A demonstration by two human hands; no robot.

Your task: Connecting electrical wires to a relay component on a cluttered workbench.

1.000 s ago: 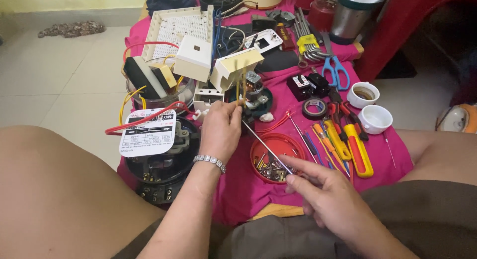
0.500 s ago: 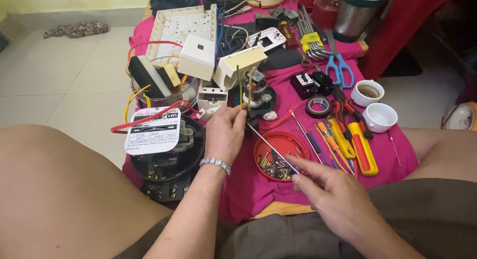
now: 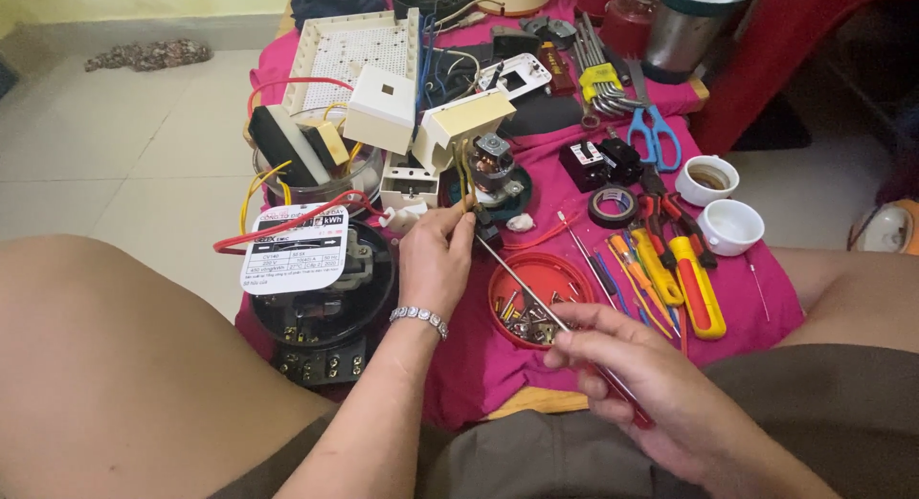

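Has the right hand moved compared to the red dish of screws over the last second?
No, hardly. The right hand remains just below and right of the red dish, holding the screwdriver angled up toward the left hand.

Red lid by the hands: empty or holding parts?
Holding parts: the red lid shows a pile of small metal screws inside its rim.
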